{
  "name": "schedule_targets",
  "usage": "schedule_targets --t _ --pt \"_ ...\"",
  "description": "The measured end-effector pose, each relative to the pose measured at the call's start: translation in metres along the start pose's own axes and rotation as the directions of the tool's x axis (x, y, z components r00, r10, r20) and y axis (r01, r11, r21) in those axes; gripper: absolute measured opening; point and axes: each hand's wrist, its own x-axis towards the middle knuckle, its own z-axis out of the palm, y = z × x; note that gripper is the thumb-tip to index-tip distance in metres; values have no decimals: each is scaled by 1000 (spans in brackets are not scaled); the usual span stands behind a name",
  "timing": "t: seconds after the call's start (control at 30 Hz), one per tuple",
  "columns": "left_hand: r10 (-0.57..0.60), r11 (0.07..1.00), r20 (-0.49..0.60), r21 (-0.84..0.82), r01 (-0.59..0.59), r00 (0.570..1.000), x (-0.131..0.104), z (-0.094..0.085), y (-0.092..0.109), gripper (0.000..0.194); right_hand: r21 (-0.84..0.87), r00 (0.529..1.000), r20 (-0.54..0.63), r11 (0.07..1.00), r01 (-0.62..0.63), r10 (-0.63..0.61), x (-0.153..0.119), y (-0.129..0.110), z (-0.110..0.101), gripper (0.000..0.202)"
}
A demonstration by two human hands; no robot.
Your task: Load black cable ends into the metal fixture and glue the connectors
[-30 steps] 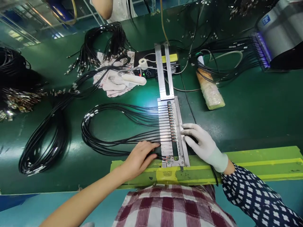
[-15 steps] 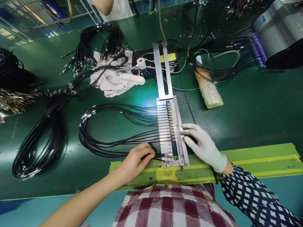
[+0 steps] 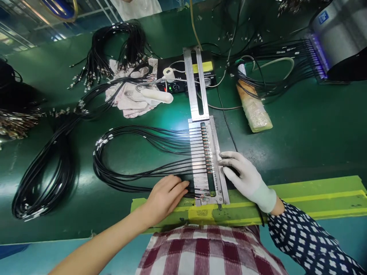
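A looped bundle of thin black cables (image 3: 99, 164) runs right into the slots of a metal comb fixture (image 3: 200, 152), where their small metal ends sit in a row. My bare left hand (image 3: 169, 193) lies over the lowest cables, just left of the fixture's near end, its fingers together and bent around them. A few cable ends beyond my fingertips lie across the lower part of the fixture. My right hand (image 3: 243, 173), in a white glove, rests with spread fingertips against the fixture's right edge and holds nothing.
A slotted metal bracket (image 3: 196, 86) stands behind the fixture, over a black control box (image 3: 179, 87). Left are cable coils (image 3: 61, 168) and a cloth glove (image 3: 133, 99). A wrapped roll (image 3: 255, 110) and grey machine (image 3: 341, 34) are right. Green tape (image 3: 315, 196) lines the front edge.
My left hand's fingers have flattened slightly, with the thumb less visible. My right hand keeps its place at the fixture's edge. The person's arm at the top has mostly left the view.
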Motion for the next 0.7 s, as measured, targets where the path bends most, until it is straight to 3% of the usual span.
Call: schedule_targets --t 0.17,0.23,0.4,0.47,0.7 --pt "-67 988 217 -125 95 974 12 -3 -4 9 6 1000 -6 1000 3 -3 0 1 0 19" --pt "-49 983 174 -164 78 984 14 -2 -4 11 13 1000 -10 1000 10 -10 0 1 0 19" --pt "36 979 -98 -196 -55 995 21 10 -3 23 22 1000 -5 1000 15 -15 0 2 0 18" --pt "54 982 -104 -176 -72 993 25 14 -3 25 16 1000 -6 1000 15 -15 -1 2 0 18" --pt "73 993 21 -94 -71 997 33 11 -4 27 4 1000 -6 1000 29 -29 -1 3 1 17"
